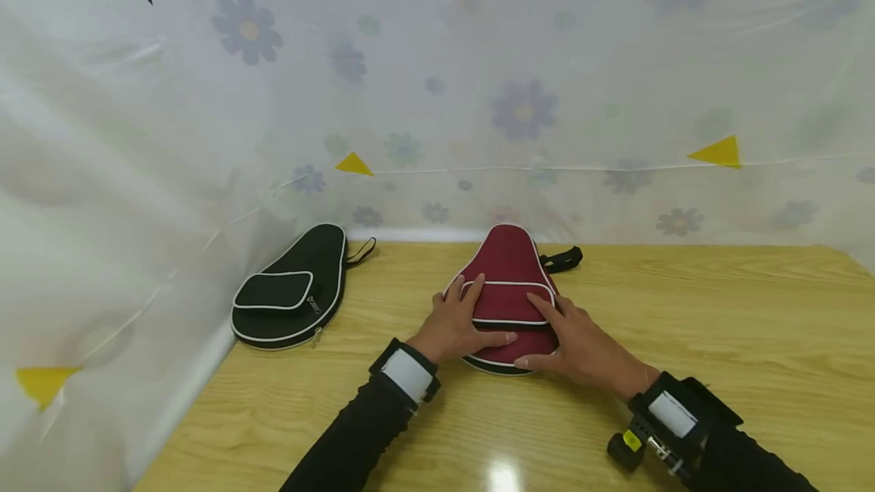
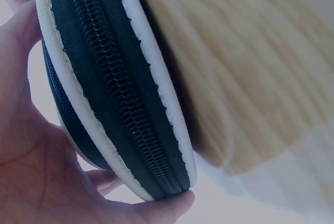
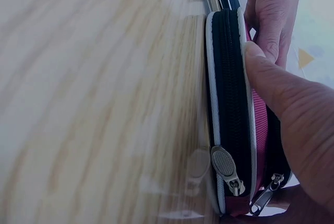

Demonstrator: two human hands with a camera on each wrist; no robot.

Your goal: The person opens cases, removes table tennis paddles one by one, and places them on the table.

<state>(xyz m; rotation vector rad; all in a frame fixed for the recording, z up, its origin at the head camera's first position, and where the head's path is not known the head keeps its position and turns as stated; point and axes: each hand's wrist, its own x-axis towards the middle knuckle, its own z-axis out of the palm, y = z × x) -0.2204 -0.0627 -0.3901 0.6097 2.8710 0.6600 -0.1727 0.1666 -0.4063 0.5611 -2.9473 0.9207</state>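
Note:
A dark red table tennis paddle case (image 1: 507, 257) with white piping and a front pocket lies on the table, narrow end away from me. My left hand (image 1: 453, 325) rests on its left side, fingers spread over the case and thumb across the front below the pocket. From the other side my right hand (image 1: 591, 344) touches it, index finger on the pocket and thumb near the lower edge. The left wrist view shows the black zipped side (image 2: 112, 78) with a fingertip against it. Metal zipper pulls (image 3: 225, 164) hang beside the right hand.
A black paddle case (image 1: 290, 291) with white piping lies to the left, its strap (image 1: 362, 250) pointing right. The red case's black strap (image 1: 562, 259) sticks out to the right. Flower-printed sheeting (image 1: 437, 97) hangs behind and left of the wooden table (image 1: 718, 325).

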